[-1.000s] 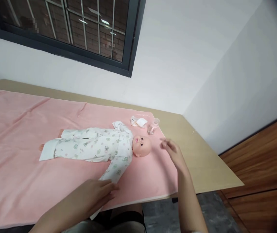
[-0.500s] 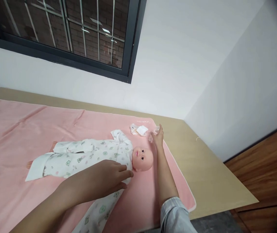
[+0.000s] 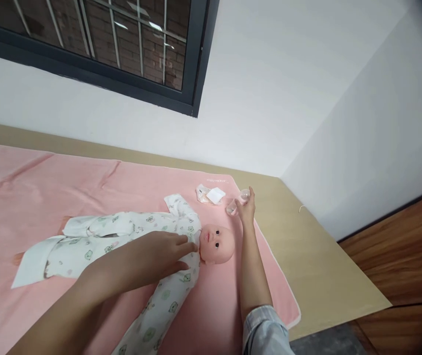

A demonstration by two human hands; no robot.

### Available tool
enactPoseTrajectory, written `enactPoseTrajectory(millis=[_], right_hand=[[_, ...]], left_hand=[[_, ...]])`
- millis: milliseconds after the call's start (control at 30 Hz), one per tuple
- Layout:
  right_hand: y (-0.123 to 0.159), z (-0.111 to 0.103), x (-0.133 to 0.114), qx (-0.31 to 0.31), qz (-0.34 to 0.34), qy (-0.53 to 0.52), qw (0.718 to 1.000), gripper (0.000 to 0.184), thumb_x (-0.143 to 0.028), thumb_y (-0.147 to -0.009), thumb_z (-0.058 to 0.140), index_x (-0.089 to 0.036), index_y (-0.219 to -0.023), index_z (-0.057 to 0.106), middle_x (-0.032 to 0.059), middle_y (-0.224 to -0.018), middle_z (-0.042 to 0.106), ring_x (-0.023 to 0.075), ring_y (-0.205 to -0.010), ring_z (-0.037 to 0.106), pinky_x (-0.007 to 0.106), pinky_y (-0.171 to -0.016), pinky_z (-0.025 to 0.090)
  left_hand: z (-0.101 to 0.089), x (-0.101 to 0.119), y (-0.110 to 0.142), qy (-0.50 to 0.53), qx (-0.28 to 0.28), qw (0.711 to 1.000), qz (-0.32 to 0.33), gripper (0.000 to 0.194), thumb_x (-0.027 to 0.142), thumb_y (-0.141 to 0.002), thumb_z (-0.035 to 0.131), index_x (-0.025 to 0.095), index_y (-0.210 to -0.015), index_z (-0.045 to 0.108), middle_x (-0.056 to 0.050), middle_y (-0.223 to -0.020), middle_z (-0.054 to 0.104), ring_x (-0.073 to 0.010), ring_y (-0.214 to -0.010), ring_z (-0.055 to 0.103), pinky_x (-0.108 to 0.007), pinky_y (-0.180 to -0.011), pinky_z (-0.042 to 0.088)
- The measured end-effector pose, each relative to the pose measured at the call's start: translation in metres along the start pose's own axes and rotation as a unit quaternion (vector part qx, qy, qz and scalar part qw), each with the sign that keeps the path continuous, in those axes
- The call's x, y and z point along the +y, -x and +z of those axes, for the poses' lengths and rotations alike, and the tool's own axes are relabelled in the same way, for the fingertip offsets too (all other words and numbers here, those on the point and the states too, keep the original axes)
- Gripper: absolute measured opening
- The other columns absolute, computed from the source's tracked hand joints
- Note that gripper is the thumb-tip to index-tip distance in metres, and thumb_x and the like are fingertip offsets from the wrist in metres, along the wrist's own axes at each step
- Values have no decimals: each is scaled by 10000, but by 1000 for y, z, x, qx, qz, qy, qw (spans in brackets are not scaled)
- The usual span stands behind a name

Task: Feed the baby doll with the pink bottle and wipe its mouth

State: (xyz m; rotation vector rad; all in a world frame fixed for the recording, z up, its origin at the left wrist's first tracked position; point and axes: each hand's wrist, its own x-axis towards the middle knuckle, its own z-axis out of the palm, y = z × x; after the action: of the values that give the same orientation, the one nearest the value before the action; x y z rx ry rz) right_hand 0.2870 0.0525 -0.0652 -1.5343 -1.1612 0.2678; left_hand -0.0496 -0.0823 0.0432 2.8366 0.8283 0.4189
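A baby doll (image 3: 216, 244) lies on its back in white patterned clothes (image 3: 152, 224), its head to the right. My left hand (image 3: 166, 251) rests over the doll's upper chest near the neck, fingers apart and slightly bent, gripping nothing. Beyond the doll's head, my right hand (image 3: 248, 211) has its thumb and fingers around a small clear round container (image 3: 245, 195). Just left of these fingers is a second clear piece (image 3: 231, 207); whether it touches the hand, I cannot tell. Nearby lie a white square pad (image 3: 216, 195) and a crumpled clear packet (image 3: 202, 193).
The pink blanket (image 3: 48, 187) under the doll covers much of the tan tabletop (image 3: 299, 261). A white wall (image 3: 255, 88) with a dark-framed window (image 3: 192, 106) rises behind. Wooden panels (image 3: 399, 251) stand beyond the table's right edge.
My right hand has moved slightly right with the clear round container, farther from the second clear piece. My left hand has shifted a little up and left over the doll's chest.
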Motion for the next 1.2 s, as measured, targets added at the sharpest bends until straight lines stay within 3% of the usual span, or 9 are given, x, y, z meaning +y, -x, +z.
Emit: enactPoseTrajectory(millis=[100,233,367,500,733,833,967,1100,1200], right_hand=[[2,-10,-23,-4,-10,-66,998,850,-342,-704,670,-233,-1476,329,123,-1347,528,232,-1147,567,426,-1045,435],[22,-16,-75,-61,-35,-192,979,896,-377,-734,703,-314,-1500,242,114,-1465,417,208,-1158,586,379,-971,503],[64,-11,-128,-147,-69,-271,949,913,-399,-765,718,-337,-1512,197,97,-1400,494,197,-1156,597,363,-964,531],[104,0,-159,-233,-83,-303,920,868,-418,-791,717,-337,-1509,235,80,-1432,476,210,-1269,535,371,-1013,524],[129,17,-161,-256,-93,-307,912,785,-439,-768,743,-340,-1452,370,33,-1543,353,228,-1372,435,410,-1077,495],[130,20,-160,-253,-85,-324,908,804,-453,-775,734,-333,-1465,338,52,-1520,380,228,-1351,461,415,-1077,496],[129,14,-166,-204,-87,-349,911,842,-451,-809,696,-311,-1496,230,91,-1453,445,227,-1344,475,455,-1124,442],[107,-3,-163,-136,-108,-335,926,828,-414,-826,668,-287,-1480,177,110,-1394,485,224,-1346,476,476,-1148,400],[70,-10,-133,-81,-131,-282,947,749,-376,-809,661,-277,-1421,241,104,-1384,476,211,-1327,490,433,-1125,419]], left_hand=[[3,-9,-6,4,8,999,41,236,213,-965,494,278,-1137,642,-36,-997,663,-193,-831,651,-272,-696,488],[6,-17,-18,2,135,990,33,252,208,-1002,412,244,-1192,572,-65,-1190,604,-211,-1014,613,-320,-809,498],[10,-19,-31,12,265,963,-45,332,265,-984,479,230,-1315,474,-73,-1270,575,-235,-1169,557,-370,-965,474],[16,-20,-38,23,282,950,-129,515,385,-917,592,210,-1369,417,-85,-1323,566,-262,-1187,563,-399,-1001,468],[17,-20,-38,40,250,951,-176,625,369,-847,593,198,-1404,368,-97,-1321,585,-281,-1155,594,-407,-973,468],[18,-20,-39,32,248,953,-172,607,329,-831,584,192,-1390,390,-94,-1346,570,-279,-1175,579,-403,-995,450],[20,-24,-41,17,235,957,-168,600,237,-818,540,198,-1402,409,-77,-1365,553,-268,-1201,554,-405,-1032,422],[13,-46,-38,26,246,949,-195,565,224,-818,499,190,-1380,448,-84,-1354,548,-284,-1230,531,-403,-1038,421],[4,-77,-29,31,273,933,-234,529,252,-827,497,142,-1342,454,-124,-1338,551,-307,-1214,535,-405,-1009,438]])
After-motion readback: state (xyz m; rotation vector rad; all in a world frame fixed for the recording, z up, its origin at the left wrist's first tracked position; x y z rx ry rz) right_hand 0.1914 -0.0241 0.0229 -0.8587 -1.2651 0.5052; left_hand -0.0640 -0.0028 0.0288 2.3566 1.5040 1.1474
